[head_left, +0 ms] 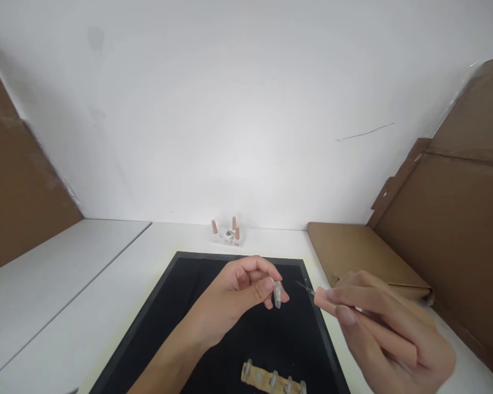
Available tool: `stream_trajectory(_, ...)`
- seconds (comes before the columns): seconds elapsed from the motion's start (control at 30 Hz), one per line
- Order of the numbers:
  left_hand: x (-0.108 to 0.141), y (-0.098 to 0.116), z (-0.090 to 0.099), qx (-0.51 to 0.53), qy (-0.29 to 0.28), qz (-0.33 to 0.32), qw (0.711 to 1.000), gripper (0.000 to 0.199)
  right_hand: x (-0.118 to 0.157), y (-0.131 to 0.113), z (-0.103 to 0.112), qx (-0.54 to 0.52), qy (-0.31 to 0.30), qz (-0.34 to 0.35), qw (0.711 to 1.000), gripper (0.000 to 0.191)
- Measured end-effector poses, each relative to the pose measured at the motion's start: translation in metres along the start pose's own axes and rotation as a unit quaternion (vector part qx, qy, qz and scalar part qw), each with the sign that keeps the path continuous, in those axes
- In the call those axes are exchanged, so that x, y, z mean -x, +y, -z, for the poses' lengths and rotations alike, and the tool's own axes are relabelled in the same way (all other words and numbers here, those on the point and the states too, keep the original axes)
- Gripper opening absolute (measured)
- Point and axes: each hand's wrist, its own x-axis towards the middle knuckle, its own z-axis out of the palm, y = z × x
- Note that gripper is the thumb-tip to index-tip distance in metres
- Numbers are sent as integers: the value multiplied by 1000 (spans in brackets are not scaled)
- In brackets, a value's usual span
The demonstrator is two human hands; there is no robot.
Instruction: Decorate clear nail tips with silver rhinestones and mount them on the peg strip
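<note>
We see the left hand [236,290] reaching over the black mat [213,355], its thumb and index finger pinched together on a small clear piece [277,295]. The piece sits right at the fingertips, its top gripped and its lower end hanging free below them, with the other fingers curled loosely behind it. To its right, our right hand [390,323] closes its fingers round a peach-handled tool [324,302]; the handle runs back under the fingers, and the thin dark end points at the clear piece, near it but apart. That end is probably a fine brush, though it is too small for us to be sure. Below the hands, a tan strip [259,376] with upright clear pieces lies on the mat. Beyond the mat, a clear tray [217,238] with peach caps stands on the white surface [181,235].
</note>
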Motion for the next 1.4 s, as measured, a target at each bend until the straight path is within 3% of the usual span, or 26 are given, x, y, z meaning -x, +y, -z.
stream_trajectory(0.27,-4,1,-2,28,29,0,999,18,-6,-3,0,-10,-36,21,999,19)
stream_trajectory(0.5,-2,3,-4,47,38,11,998,21,-4,0,-2,-2,-17,9,1000,17)
stream_trajectory(0.73,-3,2,-4,45,43,-6,998,10,-11,-3,-1,-40,-76,28,996,22)
stream_trajectory(0.93,-3,-1,-3,46,65,-22,997,10,-7,-4,-1,-29,-35,16,999,20)
stream_trajectory(1.13,-7,-2,-3,73,69,-66,993,10,-11,-3,0,-55,-100,29,993,23)
stream_trajectory(1.3,-6,-1,-4,75,85,-68,991,12,-11,-2,1,-23,-60,28,998,22)
stream_trajectory(1.4,-6,1,-4,72,96,-64,991,13,-13,-3,1,-11,-96,46,994,22)
